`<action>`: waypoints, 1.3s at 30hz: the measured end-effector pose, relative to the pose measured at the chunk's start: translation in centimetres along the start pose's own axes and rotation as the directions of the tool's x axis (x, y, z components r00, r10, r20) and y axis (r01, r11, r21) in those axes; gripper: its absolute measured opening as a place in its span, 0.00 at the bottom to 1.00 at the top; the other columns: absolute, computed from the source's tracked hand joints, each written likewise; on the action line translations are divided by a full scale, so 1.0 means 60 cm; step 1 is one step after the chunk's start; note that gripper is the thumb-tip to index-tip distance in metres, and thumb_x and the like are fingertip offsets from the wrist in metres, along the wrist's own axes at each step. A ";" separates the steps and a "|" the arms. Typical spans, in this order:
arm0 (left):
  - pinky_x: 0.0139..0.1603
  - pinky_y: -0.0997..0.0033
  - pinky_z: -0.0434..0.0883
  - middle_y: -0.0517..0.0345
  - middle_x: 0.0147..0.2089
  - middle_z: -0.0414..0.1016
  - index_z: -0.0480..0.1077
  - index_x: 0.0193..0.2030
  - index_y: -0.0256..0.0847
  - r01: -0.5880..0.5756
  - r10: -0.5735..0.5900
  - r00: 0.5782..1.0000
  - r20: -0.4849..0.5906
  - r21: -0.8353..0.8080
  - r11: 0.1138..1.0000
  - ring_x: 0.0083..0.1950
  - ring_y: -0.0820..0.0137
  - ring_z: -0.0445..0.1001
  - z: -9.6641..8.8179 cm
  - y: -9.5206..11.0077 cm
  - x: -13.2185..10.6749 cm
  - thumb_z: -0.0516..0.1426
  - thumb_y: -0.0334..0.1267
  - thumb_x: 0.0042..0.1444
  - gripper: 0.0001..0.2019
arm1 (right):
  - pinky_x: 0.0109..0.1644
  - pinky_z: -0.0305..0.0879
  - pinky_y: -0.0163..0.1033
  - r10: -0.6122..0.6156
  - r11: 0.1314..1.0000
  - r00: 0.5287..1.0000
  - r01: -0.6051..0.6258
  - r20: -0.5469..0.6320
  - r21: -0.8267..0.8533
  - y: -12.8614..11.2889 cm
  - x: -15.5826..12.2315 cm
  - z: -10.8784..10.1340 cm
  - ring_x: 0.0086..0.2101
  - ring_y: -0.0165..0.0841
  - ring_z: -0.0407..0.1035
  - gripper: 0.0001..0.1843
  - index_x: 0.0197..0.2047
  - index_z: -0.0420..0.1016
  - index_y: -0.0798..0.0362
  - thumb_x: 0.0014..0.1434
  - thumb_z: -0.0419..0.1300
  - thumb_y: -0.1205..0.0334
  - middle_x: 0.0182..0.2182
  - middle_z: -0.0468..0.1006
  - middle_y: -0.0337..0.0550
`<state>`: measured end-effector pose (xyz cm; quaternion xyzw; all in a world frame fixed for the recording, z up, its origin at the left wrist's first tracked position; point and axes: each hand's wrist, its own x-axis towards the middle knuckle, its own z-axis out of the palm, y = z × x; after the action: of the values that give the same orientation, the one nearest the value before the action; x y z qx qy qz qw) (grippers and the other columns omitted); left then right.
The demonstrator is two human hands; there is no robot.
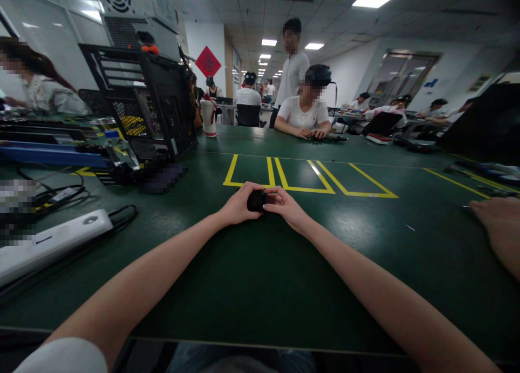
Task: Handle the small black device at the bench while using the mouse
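A small black object (255,200) is held between both hands, low over the green surface (252,275) and just in front of the yellow tape lines (300,178) that are stuck on it. The left hand (239,204) is wrapped around the left side of the object, so its grip is closed on it. The right hand (286,205) is placed against the right side, with the fingers pinched on the edge, and this grip is closed on the object too. What kind of object it is cannot be told, because most of it is covered by the fingers. Both forearms are stretched forward over the surface. On the left, a white power strip (49,243) is laid near the edge, and an open computer case (162,108) is stood upright further back. At the right edge, another person's hand (493,216) is rested on the surface, well apart from the object. A person in a white shirt (305,113) is seated on the far side.
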<state>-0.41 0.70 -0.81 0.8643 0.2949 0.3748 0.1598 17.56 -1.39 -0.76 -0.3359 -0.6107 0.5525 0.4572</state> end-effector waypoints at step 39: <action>0.46 0.59 0.67 0.54 0.50 0.61 0.55 0.52 0.45 0.131 -0.132 0.991 0.010 0.030 0.991 0.49 0.63 0.65 -0.005 0.001 0.000 0.61 0.39 0.40 0.30 | 0.54 0.54 0.51 -0.085 0.840 0.996 0.081 0.018 -0.536 -0.005 -0.011 -0.007 0.48 0.38 0.61 0.26 0.48 0.63 0.50 0.46 0.61 0.56 0.46 0.66 0.45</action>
<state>-0.63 0.68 -0.56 0.8474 0.3558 0.3541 0.1731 18.23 -1.90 -0.62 -0.4252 -0.7532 0.3386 0.3704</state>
